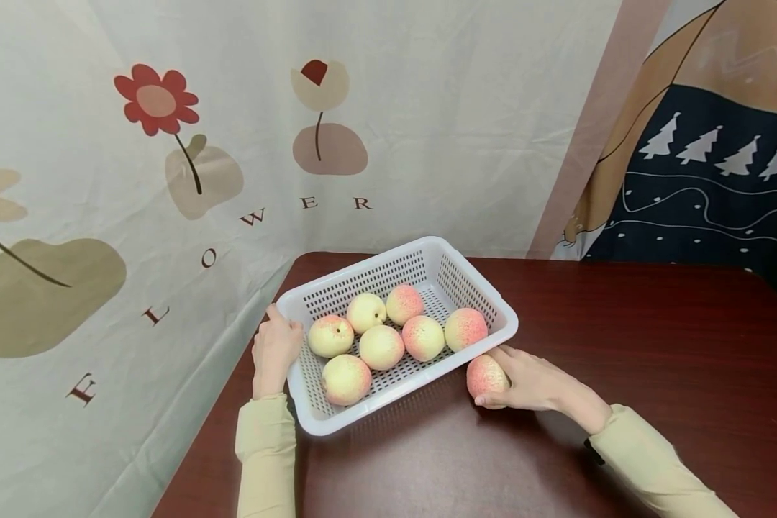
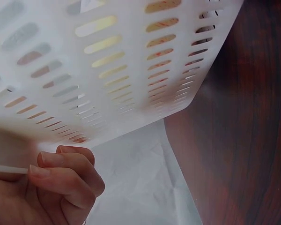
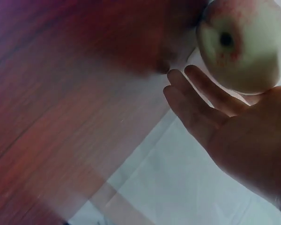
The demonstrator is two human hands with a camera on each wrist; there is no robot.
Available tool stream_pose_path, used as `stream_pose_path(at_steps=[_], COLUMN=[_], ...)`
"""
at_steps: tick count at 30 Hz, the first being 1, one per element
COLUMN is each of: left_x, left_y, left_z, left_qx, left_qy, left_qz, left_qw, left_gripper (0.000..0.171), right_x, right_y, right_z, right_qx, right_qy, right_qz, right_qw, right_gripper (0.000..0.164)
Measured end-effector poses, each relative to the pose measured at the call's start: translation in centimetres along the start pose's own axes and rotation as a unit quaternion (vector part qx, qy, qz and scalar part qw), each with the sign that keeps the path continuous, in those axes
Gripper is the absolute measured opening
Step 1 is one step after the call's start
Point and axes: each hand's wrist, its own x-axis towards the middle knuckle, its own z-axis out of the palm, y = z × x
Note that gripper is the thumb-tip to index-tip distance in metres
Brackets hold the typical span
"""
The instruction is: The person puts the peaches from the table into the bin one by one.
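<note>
A white plastic basket (image 1: 388, 401) with slotted walls holds several yellow-and-pink peaches (image 1: 382, 347). At its left end my left hand (image 1: 276, 352) grips the rim; in the left wrist view the fingers (image 2: 68, 180) curl around the edge beside the slotted wall (image 2: 126, 101). Just outside the basket's right front corner, my right hand (image 1: 534, 381) holds another peach (image 1: 486, 381) between thumb and fingers. That peach (image 3: 246, 51) shows its dark stem hollow in the right wrist view, where the other fingers extend loosely below it.
The dark red-brown table (image 1: 654, 345) extends to the right of the basket and in front of it. A pale curtain (image 1: 440, 144) with printed flowers hangs behind and along the left side. A dark printed cloth (image 1: 706, 194) hangs at the back right.
</note>
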Motion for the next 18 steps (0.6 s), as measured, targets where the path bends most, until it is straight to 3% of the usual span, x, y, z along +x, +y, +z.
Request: stream_pose_path(at_steps=[9,18], left_x=[-0.1,-0.1], left_y=[0.0,0.0], left_z=[-0.1,-0.2], left_qx=[-0.001,-0.002], left_qy=[-0.005,-0.005], left_qz=[-0.003,-0.002], left_qw=[1.0000,1.0000], left_gripper=[0.058,0.059], right_x=[0.2,0.2], right_y=[-1.5,-1.3], right_z=[1.0,0.8], right_qx=[-0.011,-0.048], right_qy=[0.022,0.044], right_qz=[-0.107,-0.136], right_qw=[0.994,0.989], right_gripper=[0.080,0.081])
